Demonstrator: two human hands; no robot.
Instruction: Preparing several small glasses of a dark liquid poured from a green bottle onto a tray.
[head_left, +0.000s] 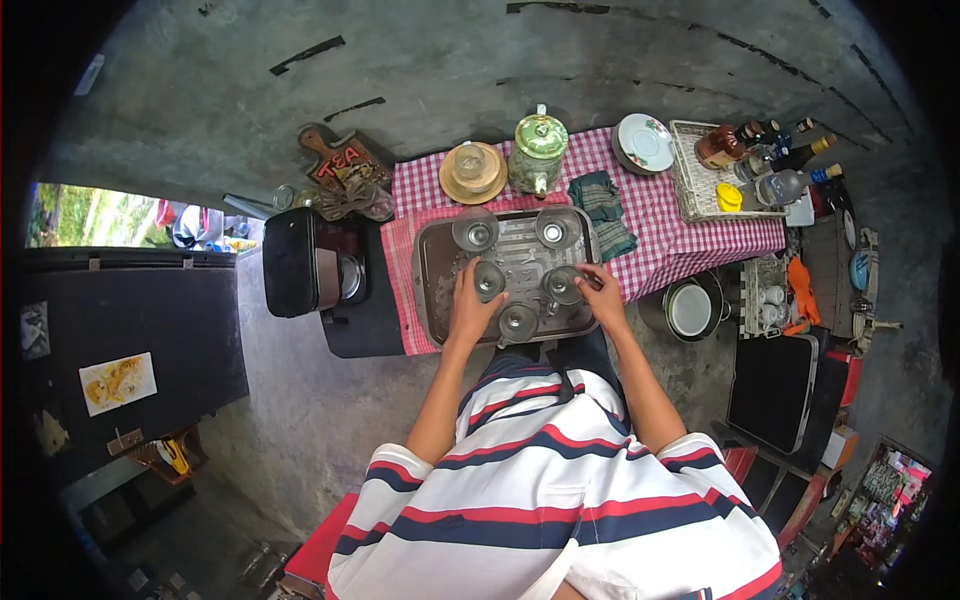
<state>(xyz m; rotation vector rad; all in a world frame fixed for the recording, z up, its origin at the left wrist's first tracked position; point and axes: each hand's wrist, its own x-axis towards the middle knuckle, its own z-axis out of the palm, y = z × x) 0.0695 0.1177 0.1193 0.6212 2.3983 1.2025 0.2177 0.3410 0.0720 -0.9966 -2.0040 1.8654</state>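
Observation:
A brown metal tray (435, 292) lies on a checked cloth, wet and bearing several clear glass cups. My left hand (472, 306) curves around the glass cup (490, 280) at the middle left, fingertips at its side. The fingers of my right hand (600, 291) are at the side of another glass cup (562, 285), at the middle right. Nearest my body stands a glass cup with a handle (517, 322). Two larger glass vessels stand at the tray's far side, one at the left (475, 229) and one at the right (558, 227).
Beyond the tray are a lidded green pot (540, 154), a glass on a wooden plate (450, 187), a folded green cloth (602, 210) and stacked saucers (643, 142). A wicker basket (686, 172) with bottles is at the right, a black appliance (289, 262) at the left.

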